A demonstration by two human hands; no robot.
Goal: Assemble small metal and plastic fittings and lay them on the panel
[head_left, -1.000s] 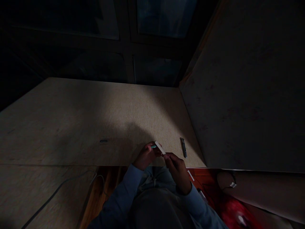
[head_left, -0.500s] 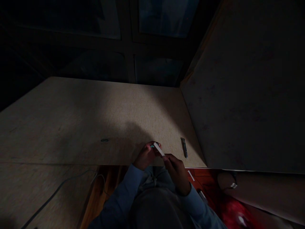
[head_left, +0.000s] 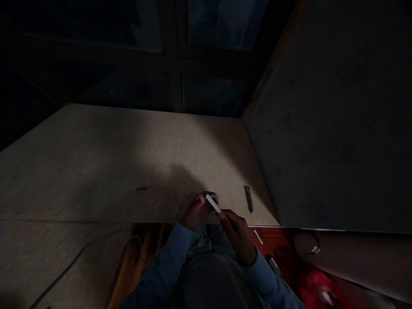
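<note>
My left hand (head_left: pixel 197 209) is closed around a small dark piece with a teal edge (head_left: pixel 211 196), mostly hidden by the fingers. My right hand (head_left: pixel 236 231) pinches the lower end of a thin white flat stick (head_left: pixel 213 204). The stick slants up to the left, and its far tip lies against or just over the teal-edged piece; I cannot tell whether they touch. Both hands are close together above the front edge of the table. A narrow dark piece with a wider top end (head_left: pixel 249 199) lies to their right, and a small dark oblong piece (head_left: pixel 141 189) to their left.
The pale tabletop (head_left: pixel 180 141) meets a tall light panel (head_left: pixel 322 128) on the right and dark window frames (head_left: pixel 177 86) at the back. A cable (head_left: pixel 74 262) runs across the lower left. A white strip (head_left: pixel 258 237) lies on the red floor.
The white stick's tip has shifted slightly down and left. More of the teal edge shows in my left hand. Things on the table have stayed put.
</note>
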